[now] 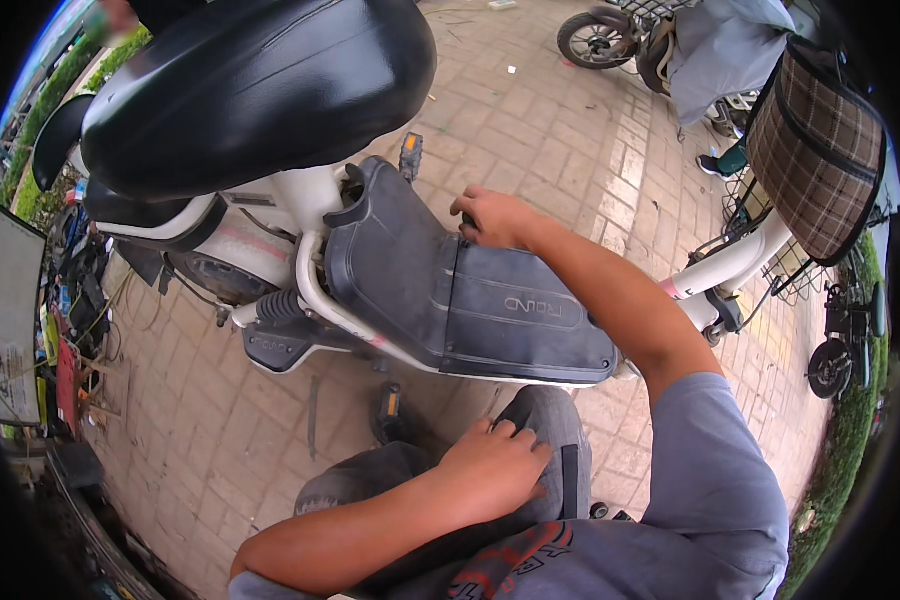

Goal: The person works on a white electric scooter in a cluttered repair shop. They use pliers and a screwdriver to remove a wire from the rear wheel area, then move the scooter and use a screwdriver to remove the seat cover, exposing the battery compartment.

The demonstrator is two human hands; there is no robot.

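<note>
A white electric scooter (270, 261) with a black seat (260, 85) stands side-on before me. Along the far edge of its dark footboard (515, 335), my right hand (495, 217) has its fingers curled round something small and dark that I cannot make out. My left hand (492, 465) rests on my grey-trousered knee (555, 420), fingers apart and slightly bent, holding nothing. The scooter's pedal with orange reflectors (410, 155) juts out beyond the footboard; another pedal (390, 405) hangs below it, near me.
A plaid-covered basket (810, 150) is at the scooter's front. Behind stands a parked two-wheeler (605, 40) with a grey cover. Piled clutter and a board (10, 310) line the left; another two-wheeler (835, 365) stands right. The ground is brick paving (530, 130). A person (130, 20) is partly visible top left.
</note>
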